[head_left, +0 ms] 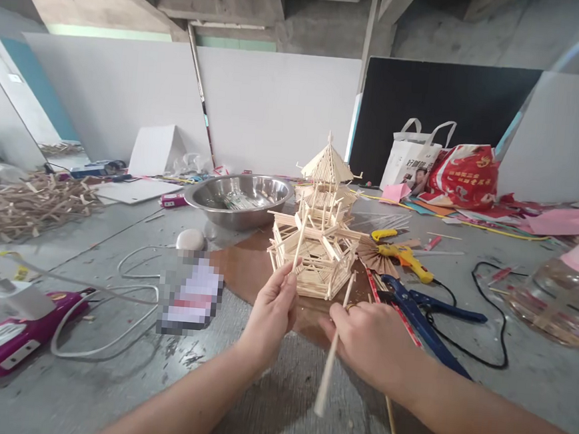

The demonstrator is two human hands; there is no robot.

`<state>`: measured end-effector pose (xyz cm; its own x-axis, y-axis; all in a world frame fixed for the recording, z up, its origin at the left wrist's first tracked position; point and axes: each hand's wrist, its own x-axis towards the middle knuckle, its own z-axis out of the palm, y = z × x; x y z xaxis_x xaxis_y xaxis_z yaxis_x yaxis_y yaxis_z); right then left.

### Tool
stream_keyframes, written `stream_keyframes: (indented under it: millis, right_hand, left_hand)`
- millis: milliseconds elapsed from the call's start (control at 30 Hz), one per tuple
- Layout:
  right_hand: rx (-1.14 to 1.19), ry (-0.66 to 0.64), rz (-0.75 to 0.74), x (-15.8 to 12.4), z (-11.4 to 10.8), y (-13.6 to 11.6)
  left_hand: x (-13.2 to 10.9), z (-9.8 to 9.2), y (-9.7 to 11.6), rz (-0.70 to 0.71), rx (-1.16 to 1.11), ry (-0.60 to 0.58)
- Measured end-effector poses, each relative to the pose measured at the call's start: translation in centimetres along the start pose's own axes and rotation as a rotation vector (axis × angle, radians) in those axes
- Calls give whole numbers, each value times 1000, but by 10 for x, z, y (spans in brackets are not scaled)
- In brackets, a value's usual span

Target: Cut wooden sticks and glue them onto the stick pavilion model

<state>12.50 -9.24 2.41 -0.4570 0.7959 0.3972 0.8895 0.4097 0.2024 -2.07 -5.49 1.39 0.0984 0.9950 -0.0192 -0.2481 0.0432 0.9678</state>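
Note:
A small pagoda model (pixel 321 226) built of thin wooden sticks stands on a brown board (pixel 245 267) in the middle of the table. My left hand (pixel 272 312) pinches a thin wooden stick (pixel 299 241) that leans up against the model's lower tier. My right hand (pixel 372 340) is closed around a longer wooden stick (pixel 331 361), held upright just right of the model's base.
A steel bowl (pixel 241 196) sits behind the model. Yellow glue gun (pixel 409 256), blue pliers (pixel 422 311) and black cable lie to the right. Bags (pixel 444 165) and pink paper at back right, stick pile (pixel 30 203) at left, purple device (pixel 14 336) front left.

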Motion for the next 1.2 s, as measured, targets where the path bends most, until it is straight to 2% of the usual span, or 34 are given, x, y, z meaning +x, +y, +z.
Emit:
stream_keyframes:
  millis: [67,133,233,433,533,667,833,1000,1200]
  right_hand:
    - [-8,-145,42,-1,-4,-5]
    - [-14,-230,57,0,-3,-8]
    - [-45,-322,37,2,7,-7]
    - [-20,-545,-20,10,19,1]
    - [2,-537,-42,11,22,6]
    - [-6,-461,-47,11,32,10]
    - [-5,-439,-24,12,44,12]
    - [20,-445,-18,13,44,10]
    - [27,-445,-4,14,41,8]
  left_hand:
    - [2,-3,0,67,82,50]
    - [8,-8,1,125,215,69]
    - [16,-16,3,102,313,85]
    - [12,-12,6,3,205,-97]
    - [9,-10,8,-1,225,-126]
    - [12,-14,11,28,282,-90]
    - [19,-17,6,18,260,-119]
    - [22,-13,-2,-6,166,-132]
    - [21,-6,-2,-22,140,-151]
